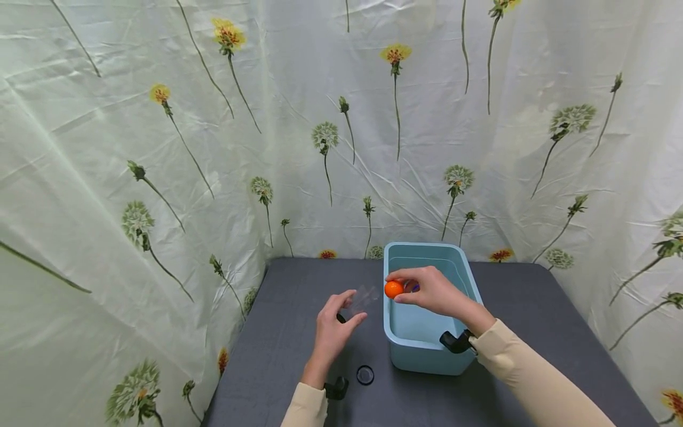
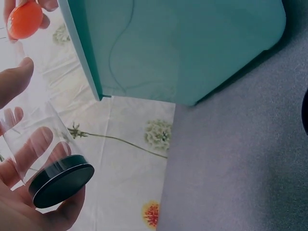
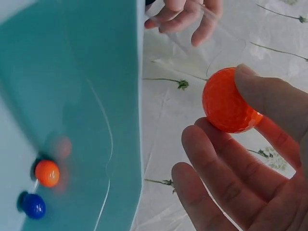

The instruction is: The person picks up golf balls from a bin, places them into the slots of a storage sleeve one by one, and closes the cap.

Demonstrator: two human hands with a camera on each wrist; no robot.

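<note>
My left hand [image 1: 329, 333] holds a clear cylindrical container [image 1: 365, 299] tilted, with its mouth toward the bin. A black cap or base [image 2: 62, 182] closes its lower end in the left wrist view. Between thumb and fingers, my right hand [image 1: 433, 292] pinches an orange golf ball [image 3: 226, 100], dimpled and shiny. That ball is near the container's mouth, by the left rim of a light blue bin [image 1: 389, 332]. Inside the bin, the right wrist view shows another orange ball [image 3: 47, 173] and a blue ball [image 3: 34, 206].
A round black lid [image 1: 365, 375] lies on the dark grey table [image 1: 299, 296], left of the bin's near end. Behind and beside the table hangs a pale curtain [image 1: 299, 148] printed with dandelions. Black cameras are strapped to both wrists.
</note>
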